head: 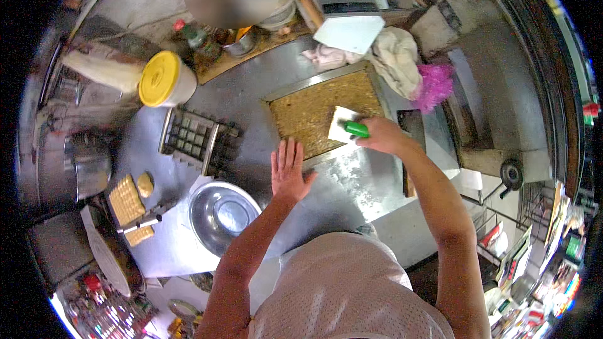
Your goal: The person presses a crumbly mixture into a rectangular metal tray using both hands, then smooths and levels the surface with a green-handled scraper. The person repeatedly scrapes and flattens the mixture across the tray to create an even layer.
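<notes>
A shallow rectangular metal tray [325, 80] lies on the steel worktop, filled with a flat golden-brown, grainy slab [306, 110]. My right hand [384, 134] grips the green handle of a scraper [344, 122] with a wide, pale blade. That blade lies over the slab's right part, though whether it touches the surface I cannot tell. At the tray's near left corner, my left hand [289, 172] is laid out flat with nothing in it. Its fingertips reach the tray's near edge.
Left of the tray sit a metal grid cutter [188, 134] and a steel bowl [221, 216]. Farther left are a scored pale dough slab [127, 200] and a yellow-lidded tub [162, 80]. Cloths [395, 61] and a pink mesh bundle [433, 85] lie beyond the tray's far right corner.
</notes>
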`<state>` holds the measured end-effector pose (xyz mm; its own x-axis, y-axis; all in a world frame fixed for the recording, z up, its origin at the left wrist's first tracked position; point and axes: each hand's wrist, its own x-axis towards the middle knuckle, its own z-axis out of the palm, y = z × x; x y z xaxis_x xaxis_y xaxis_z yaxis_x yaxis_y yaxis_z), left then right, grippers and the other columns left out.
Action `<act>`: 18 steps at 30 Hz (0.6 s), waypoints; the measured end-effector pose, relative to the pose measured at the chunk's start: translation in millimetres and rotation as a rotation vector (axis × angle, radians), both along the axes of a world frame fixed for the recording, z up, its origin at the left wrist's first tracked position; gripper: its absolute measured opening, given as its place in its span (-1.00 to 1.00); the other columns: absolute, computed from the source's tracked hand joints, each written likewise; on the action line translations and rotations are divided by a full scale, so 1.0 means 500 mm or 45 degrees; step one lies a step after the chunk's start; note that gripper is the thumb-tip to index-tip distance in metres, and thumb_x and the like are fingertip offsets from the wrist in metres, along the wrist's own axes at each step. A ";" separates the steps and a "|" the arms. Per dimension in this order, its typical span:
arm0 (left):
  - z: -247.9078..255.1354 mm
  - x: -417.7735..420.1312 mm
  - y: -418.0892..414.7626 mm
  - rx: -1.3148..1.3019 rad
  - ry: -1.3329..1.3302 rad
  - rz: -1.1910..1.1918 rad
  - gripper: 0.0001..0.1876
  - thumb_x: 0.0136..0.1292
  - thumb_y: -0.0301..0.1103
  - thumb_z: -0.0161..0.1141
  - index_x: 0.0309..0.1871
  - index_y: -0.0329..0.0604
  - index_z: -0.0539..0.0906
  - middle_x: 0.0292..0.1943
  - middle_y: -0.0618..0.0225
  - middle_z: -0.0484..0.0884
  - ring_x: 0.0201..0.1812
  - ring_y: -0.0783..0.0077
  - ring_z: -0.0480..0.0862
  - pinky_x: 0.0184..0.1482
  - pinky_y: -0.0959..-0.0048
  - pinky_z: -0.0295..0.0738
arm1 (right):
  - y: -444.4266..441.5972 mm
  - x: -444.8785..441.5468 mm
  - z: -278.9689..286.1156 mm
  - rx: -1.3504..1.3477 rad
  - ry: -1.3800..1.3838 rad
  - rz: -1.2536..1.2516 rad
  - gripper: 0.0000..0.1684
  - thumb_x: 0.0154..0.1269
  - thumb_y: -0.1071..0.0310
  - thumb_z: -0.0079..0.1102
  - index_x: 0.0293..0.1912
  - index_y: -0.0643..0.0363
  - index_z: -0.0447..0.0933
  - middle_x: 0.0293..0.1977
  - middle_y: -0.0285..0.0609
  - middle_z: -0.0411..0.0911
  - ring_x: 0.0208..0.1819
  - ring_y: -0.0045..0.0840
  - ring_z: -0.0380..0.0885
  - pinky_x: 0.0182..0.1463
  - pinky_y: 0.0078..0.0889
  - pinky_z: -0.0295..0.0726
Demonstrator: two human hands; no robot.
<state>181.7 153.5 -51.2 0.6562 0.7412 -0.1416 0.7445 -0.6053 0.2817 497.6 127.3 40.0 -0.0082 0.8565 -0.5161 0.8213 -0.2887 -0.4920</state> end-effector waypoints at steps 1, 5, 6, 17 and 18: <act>-0.003 0.013 -0.008 0.005 -0.037 0.022 0.06 0.29 0.27 0.29 0.69 -0.12 0.11 0.72 0.06 -0.03 0.72 -0.12 -0.12 0.66 -0.21 -0.23 | -0.011 0.010 0.007 -0.022 -0.041 -0.018 -0.44 0.19 -0.03 0.43 0.11 0.01 0.65 -0.14 0.05 0.75 -0.10 -0.03 0.74 0.04 0.02 0.69; -0.056 0.008 -0.012 0.009 0.112 0.008 0.04 0.30 0.29 0.26 0.69 -0.10 0.14 0.73 0.10 -0.06 0.72 -0.15 -0.13 0.66 -0.22 -0.24 | -0.017 0.022 -0.054 -0.033 -0.039 0.181 -0.48 0.16 -0.01 0.45 0.03 0.06 0.65 -0.16 0.05 0.74 -0.11 0.00 0.73 0.02 0.08 0.68; -0.052 0.013 -0.011 -0.007 0.105 0.019 0.04 0.31 0.30 0.26 0.69 -0.11 0.14 0.74 0.11 -0.08 0.72 -0.16 -0.14 0.66 -0.22 -0.23 | -0.014 0.021 -0.051 -0.080 -0.045 0.233 -0.50 0.16 0.00 0.45 0.00 0.08 0.65 -0.17 0.06 0.74 -0.11 0.01 0.73 0.02 0.10 0.68; -0.004 0.004 -0.025 0.068 -0.239 0.220 0.07 0.30 0.30 0.27 0.67 -0.21 0.14 0.71 -0.10 -0.06 0.68 -0.36 -0.09 0.62 -0.32 -0.15 | 0.158 -0.074 -0.061 -0.058 -0.171 0.521 -0.63 0.15 0.15 0.46 -0.05 0.03 0.70 -0.18 0.03 0.75 -0.09 -0.01 0.74 0.01 0.09 0.68; -0.007 0.001 -0.023 0.073 -0.266 0.220 0.06 0.29 0.26 0.31 0.67 -0.19 0.14 0.71 -0.10 -0.04 0.68 -0.37 -0.08 0.61 -0.33 -0.13 | 0.186 -0.079 -0.064 -0.062 -0.180 0.526 -0.63 0.14 0.16 0.46 -0.05 0.03 0.70 -0.17 0.03 0.75 -0.09 -0.02 0.74 0.02 0.08 0.69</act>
<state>182.3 142.0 -54.5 0.5301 0.8474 0.0289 0.7672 -0.4939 0.4091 457.9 220.3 7.9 -0.2713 0.7709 -0.5764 0.9310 0.0581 -0.3605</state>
